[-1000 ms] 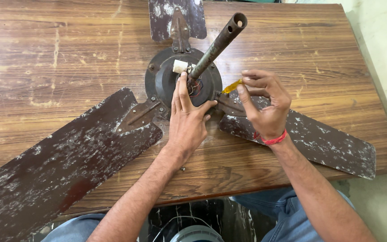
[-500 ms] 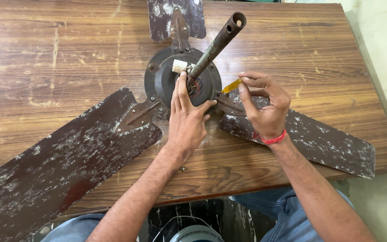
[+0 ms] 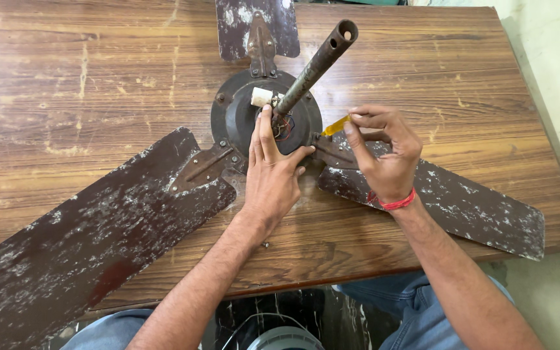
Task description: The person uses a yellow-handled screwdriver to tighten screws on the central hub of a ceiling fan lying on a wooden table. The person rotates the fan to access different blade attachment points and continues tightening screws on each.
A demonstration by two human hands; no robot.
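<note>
Centrally on the wooden table (image 3: 98, 78) we see an old ceiling fan lying flat, its round dark motor housing (image 3: 234, 113) facing up and a rusty down rod (image 3: 315, 65) rising at a slant from the hub toward the upper right. We note a small white connector block (image 3: 261, 96) beside the base of the rod, with thin wires showing at the hub opening. Our left hand (image 3: 270, 172) rests palm-down on the near side of the housing, fingers extended and close together, the fingertips touching the hub at the foot of the rod, the thumb spread to the right along the housing rim. Our right hand (image 3: 384, 155) is held just right of the housing, thumb and fingertips pinched on a small yellow-handled tool (image 3: 335, 125), whose tip points at the housing edge; whether the tip touches metal we cannot tell. A red thread band (image 3: 393, 202) circles the right wrist. Three worn brown blades with flaking paint radiate from the housing: the top blade (image 3: 254, 23), the left blade (image 3: 79, 253) reaching the lower left corner, and the right blade (image 3: 461, 204) passing under the right hand. Below the table edge we see blue jeans (image 3: 396, 304) and part of a round grey object (image 3: 283, 337) on the floor.
</note>
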